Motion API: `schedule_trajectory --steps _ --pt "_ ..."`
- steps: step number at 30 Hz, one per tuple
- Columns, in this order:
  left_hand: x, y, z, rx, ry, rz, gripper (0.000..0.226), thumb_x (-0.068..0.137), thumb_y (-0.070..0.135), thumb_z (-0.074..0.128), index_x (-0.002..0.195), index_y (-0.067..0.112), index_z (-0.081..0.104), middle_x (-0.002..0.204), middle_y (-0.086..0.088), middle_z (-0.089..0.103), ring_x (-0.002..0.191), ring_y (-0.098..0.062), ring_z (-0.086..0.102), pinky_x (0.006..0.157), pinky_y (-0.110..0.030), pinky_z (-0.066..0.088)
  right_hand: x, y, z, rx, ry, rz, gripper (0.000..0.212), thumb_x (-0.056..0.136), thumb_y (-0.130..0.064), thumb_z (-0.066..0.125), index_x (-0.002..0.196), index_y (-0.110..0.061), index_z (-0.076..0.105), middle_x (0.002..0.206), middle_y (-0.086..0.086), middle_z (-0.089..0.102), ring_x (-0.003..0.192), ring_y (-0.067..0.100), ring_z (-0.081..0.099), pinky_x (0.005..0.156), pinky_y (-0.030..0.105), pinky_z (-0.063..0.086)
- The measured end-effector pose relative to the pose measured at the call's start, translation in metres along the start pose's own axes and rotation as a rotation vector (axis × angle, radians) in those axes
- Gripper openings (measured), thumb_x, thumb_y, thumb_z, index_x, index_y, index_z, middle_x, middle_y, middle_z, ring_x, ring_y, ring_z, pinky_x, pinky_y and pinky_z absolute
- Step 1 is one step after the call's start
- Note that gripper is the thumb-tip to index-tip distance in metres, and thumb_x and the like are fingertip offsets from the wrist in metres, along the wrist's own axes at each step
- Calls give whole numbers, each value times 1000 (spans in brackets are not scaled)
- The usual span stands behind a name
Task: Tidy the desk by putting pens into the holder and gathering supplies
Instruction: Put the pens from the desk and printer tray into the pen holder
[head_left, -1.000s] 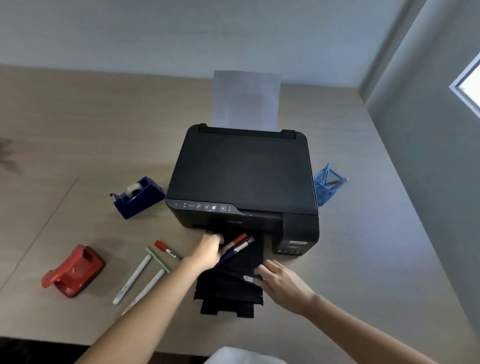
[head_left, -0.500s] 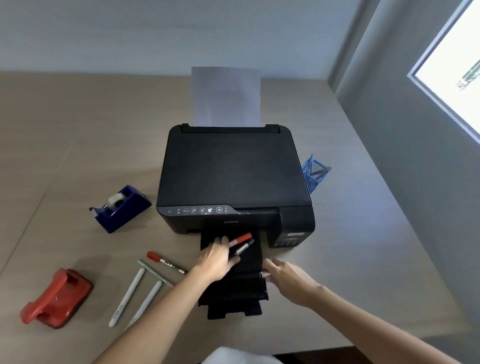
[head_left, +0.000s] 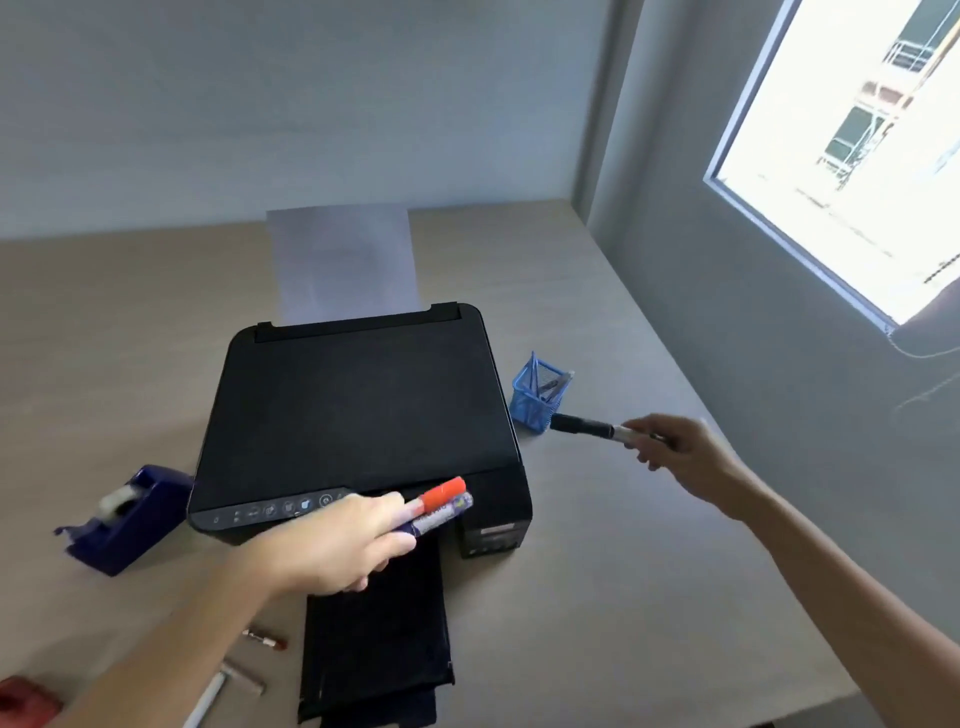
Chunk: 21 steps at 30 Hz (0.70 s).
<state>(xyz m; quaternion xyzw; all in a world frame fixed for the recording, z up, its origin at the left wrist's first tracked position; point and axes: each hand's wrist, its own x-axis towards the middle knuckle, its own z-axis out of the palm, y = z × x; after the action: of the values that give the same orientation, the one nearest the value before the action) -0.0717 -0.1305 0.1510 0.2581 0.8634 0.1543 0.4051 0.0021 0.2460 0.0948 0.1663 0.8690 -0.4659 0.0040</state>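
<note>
My right hand (head_left: 678, 457) grips a black marker (head_left: 584, 428) by its white end, its black tip level and almost touching the blue mesh pen holder (head_left: 535, 397) that stands right of the printer. The holder has a pen or two inside. My left hand (head_left: 340, 543) hovers over the printer's front and is closed on two markers (head_left: 440, 506), one with a red cap and one purple. More pens (head_left: 249, 660) lie on the desk at the lower left, partly hidden under my left arm.
A black printer (head_left: 358, 415) with paper in its rear feed and an extended output tray (head_left: 374, 649) fills the middle of the desk. A blue tape dispenser (head_left: 132, 514) sits to its left, a red object (head_left: 23, 701) at the bottom left corner. Wall and window stand close on the right.
My right hand lifted the black marker off the output tray and carried it right and back to the pen holder. My left hand rose slightly with its two markers. The camera tilted up and right.
</note>
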Motion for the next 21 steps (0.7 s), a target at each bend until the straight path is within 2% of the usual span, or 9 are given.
schedule_trajectory --steps 3,5,8,10,14,16,18,21 --pt "25 53 -43 -18 102 69 8 101 30 41 104 22 41 77 -2 55 56 -13 48 53 -24 43 37 12 -1 -33 171 55 10 87 -11 63 95 -10 70 70 12 70 62 23 62 51 25 46" --pt "59 84 -63 17 148 78 16 102 28 39 115 19 35 79 -5 55 59 -15 47 59 -30 41 60 12 7 -55 249 75 9 86 -11 63 92 -6 69 70 14 71 60 25 62 48 22 46" --pt "124 119 -81 154 193 75 24 103 24 34 123 12 31 78 -5 50 62 -18 47 66 -36 39 92 8 22 -112 281 34 14 84 -14 65 91 -2 68 77 18 70 71 33 63 63 34 50" --pt "168 133 -87 253 204 35 27 102 21 34 126 8 33 82 -10 52 66 -22 48 67 -38 37 110 10 27 -145 253 8 15 85 -15 65 89 -1 67 81 20 70 80 36 61 70 37 48" --pt "234 148 -89 439 108 -45 29 102 14 39 127 4 49 110 -20 59 83 -27 47 73 -38 38 132 12 35 -271 139 -73 17 85 -21 63 89 -5 66 86 19 71 85 37 60 67 35 42" --pt "256 155 -85 475 68 -91 30 100 17 46 123 1 55 109 -22 61 82 -27 47 73 -37 38 144 16 36 -303 108 -97 18 84 -21 62 89 -4 65 88 18 70 86 36 60 66 32 38" --pt "268 156 -80 498 52 -148 30 97 16 54 120 -2 58 104 -25 60 81 -30 52 70 -35 39 149 18 39 -312 81 -112 17 84 -20 61 87 -4 65 88 18 70 86 36 60 67 34 41" --pt "294 154 -74 521 65 -169 23 93 12 58 112 -1 63 114 -23 65 103 -38 65 76 -41 51 158 26 45 -315 18 -107 15 83 -16 58 87 -3 65 90 18 69 87 35 58 65 31 37"
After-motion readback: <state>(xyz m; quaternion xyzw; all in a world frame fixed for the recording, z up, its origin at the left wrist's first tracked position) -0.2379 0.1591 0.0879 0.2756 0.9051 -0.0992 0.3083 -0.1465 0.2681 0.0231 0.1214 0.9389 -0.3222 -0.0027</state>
